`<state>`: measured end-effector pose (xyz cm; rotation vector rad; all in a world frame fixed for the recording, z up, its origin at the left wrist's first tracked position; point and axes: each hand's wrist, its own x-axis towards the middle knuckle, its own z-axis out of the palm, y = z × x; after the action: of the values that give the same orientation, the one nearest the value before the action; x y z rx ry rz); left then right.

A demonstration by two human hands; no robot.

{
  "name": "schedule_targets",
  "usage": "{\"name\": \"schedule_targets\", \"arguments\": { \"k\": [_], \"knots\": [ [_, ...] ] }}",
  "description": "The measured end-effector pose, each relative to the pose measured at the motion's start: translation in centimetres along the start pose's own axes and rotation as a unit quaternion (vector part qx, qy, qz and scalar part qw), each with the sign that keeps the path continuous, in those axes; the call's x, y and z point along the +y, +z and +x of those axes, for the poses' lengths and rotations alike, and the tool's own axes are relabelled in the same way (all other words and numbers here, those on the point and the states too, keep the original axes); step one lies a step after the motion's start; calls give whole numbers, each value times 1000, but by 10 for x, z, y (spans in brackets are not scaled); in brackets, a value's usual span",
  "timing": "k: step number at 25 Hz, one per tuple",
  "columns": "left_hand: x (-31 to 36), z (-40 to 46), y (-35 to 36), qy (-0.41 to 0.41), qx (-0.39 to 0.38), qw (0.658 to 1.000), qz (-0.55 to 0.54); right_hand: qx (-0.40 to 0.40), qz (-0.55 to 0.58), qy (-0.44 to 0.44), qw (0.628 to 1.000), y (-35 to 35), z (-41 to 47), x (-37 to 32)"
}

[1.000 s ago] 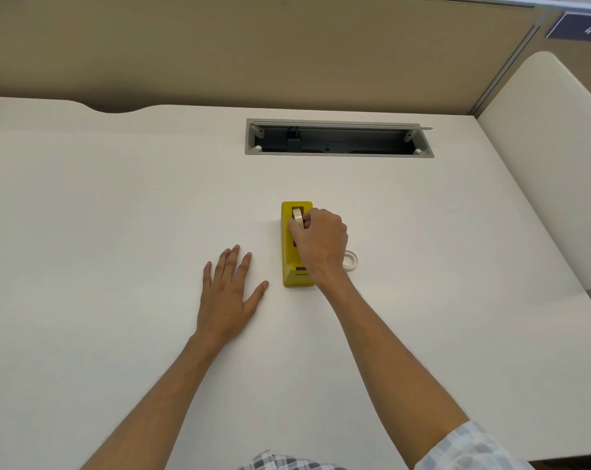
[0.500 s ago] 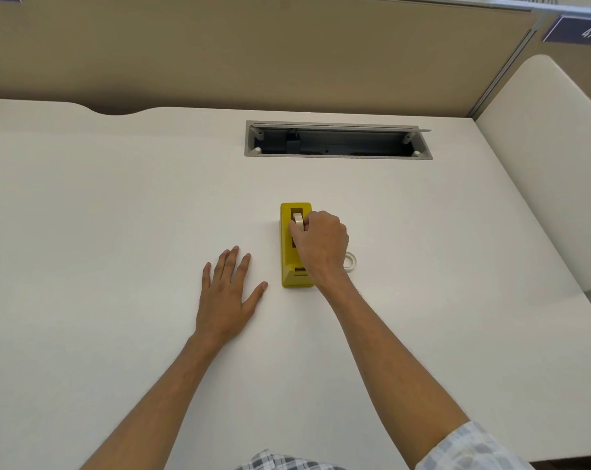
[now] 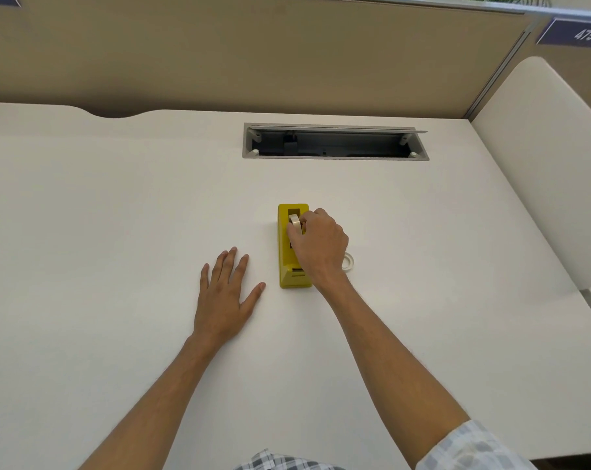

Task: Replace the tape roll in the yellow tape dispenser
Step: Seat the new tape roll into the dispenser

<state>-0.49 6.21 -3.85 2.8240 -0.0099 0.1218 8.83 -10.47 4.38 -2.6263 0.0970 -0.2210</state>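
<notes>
The yellow tape dispenser (image 3: 285,252) stands on the white desk (image 3: 118,205), its cutter end towards me. My right hand (image 3: 321,244) reaches over it and pinches a pale tape roll (image 3: 294,221) that stands upright in the dispenser's slot. A second, thin tape roll (image 3: 349,262) lies flat on the desk just right of the dispenser, partly hidden behind my right hand. My left hand (image 3: 224,296) rests flat on the desk left of the dispenser, fingers spread, holding nothing.
An open grey cable tray (image 3: 334,157) is cut into the desk behind the dispenser. A tan partition (image 3: 253,56) closes the far side. A white side panel (image 3: 541,164) rises at the right.
My right hand has stayed on the tape roll in the dispenser with only a slight shift. The left hand has not moved.
</notes>
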Motion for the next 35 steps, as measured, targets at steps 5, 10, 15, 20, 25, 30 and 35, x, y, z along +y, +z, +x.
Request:
{"name": "schedule_targets", "arguments": {
  "k": [5, 10, 15, 20, 25, 30, 35],
  "knots": [
    [0, 0, 1, 0, 0, 1000, -2, 7, 10, -4, 1000, -1, -2, 5],
    [1, 2, 0, -7, 3, 1000, -25, -14, 71, -41, 997, -8, -2, 15],
    [7, 6, 0, -35, 11, 998, -48, -55, 99, -57, 992, -11, 2, 20],
    [9, 6, 1, -39, 15, 998, -53, -59, 94, -73, 991, -11, 4, 21],
    [9, 6, 0, -37, 14, 998, -51, -95, 53, -102, 989, -10, 7, 23],
    [8, 6, 0, -36, 13, 998, -52, -104, 70, -97, 987, -10, 6, 24],
    [10, 8, -2, -45, 10, 997, -65, -89, 103, -85, 987, -12, 5, 27]
  ]
}}
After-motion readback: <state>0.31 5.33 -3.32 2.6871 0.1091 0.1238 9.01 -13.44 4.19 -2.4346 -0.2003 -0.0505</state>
